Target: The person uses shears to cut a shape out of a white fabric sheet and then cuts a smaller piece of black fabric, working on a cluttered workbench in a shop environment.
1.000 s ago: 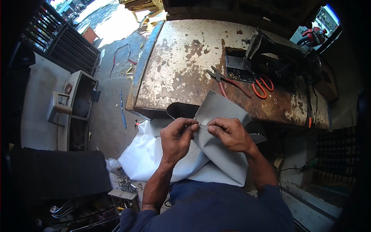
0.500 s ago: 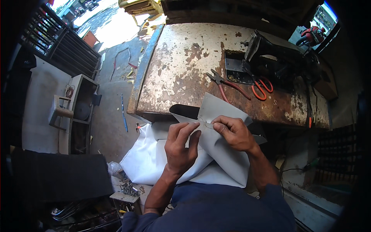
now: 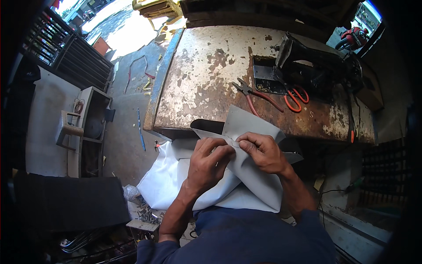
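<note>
A large piece of grey leatherette (image 3: 255, 119) with white backing (image 3: 165, 187) lies over my lap and reaches up against the bench's front edge. My right hand (image 3: 262, 152) pinches it between thumb and forefinger near a seam. Just left of that pinch, the curled fingers of my left hand (image 3: 210, 162) meet at the same seam, and whatever they grip is hidden behind them. A dark, rounded opening (image 3: 206, 125) shows beside the folded grey flap. Pliers with red handles (image 3: 257, 97) and orange-handled scissors (image 3: 296, 99) rest on the bench beyond my hands.
The worn workbench (image 3: 198, 75) carries a black sewing machine (image 3: 316, 61) at the right. At the left stand a shelf cabinet (image 3: 88, 127) and a plastic stool (image 3: 69, 125). A small box with metal pieces (image 3: 147, 218) sits by my left elbow.
My left hand has moved slightly right toward my right hand, and its raised fingers have curled in at the seam. The right hand keeps its pinch on the leatherette.
</note>
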`<state>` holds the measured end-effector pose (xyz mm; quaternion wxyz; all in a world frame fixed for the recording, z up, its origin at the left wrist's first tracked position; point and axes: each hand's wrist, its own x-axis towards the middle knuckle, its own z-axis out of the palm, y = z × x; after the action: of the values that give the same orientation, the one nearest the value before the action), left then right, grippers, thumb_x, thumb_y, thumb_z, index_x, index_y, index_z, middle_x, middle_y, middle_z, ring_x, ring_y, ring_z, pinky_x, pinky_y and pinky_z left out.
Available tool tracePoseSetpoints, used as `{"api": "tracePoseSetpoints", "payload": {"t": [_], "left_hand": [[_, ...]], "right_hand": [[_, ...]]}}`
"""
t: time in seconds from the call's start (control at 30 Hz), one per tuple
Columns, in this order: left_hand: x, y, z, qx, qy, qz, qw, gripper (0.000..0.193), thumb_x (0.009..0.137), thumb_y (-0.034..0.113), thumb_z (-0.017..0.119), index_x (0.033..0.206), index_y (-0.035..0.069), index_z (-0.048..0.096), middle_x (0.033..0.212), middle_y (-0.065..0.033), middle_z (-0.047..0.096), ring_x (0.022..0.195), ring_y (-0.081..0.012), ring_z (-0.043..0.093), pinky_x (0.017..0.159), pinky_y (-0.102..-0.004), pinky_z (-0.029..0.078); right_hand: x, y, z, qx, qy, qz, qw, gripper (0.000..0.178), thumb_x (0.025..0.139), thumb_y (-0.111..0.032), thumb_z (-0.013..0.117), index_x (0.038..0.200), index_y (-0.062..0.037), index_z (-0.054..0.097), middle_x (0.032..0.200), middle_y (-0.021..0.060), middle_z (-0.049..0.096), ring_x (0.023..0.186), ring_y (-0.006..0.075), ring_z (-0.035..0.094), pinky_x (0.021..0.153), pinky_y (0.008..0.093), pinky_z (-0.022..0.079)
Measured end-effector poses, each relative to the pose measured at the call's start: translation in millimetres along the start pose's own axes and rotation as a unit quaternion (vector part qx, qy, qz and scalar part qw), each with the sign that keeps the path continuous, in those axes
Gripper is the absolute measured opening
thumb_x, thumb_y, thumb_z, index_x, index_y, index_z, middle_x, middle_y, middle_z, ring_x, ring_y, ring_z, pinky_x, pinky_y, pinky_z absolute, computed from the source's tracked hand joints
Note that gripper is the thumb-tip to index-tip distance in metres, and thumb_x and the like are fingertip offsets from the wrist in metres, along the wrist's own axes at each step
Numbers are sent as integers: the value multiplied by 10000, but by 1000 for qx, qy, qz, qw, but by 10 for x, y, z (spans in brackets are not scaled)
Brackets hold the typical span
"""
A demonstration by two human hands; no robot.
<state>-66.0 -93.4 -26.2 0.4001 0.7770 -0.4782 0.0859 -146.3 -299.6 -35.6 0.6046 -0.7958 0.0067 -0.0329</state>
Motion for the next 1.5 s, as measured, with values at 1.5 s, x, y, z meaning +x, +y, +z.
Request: {"api": "tracePoseSetpoints", "payload": {"t": [1.5], "left_hand": [[-265,287,-82,-198,-61,-133,969,147,817,-35,785,942,25,737,1055,-107,668,975,-253,679,830,-369,541]], "right_hand": [[88,100,69,-46,47,5,998,247,1042,-223,639,1094,3,724,918,190,728,841,290,727,782,388,545]]}}
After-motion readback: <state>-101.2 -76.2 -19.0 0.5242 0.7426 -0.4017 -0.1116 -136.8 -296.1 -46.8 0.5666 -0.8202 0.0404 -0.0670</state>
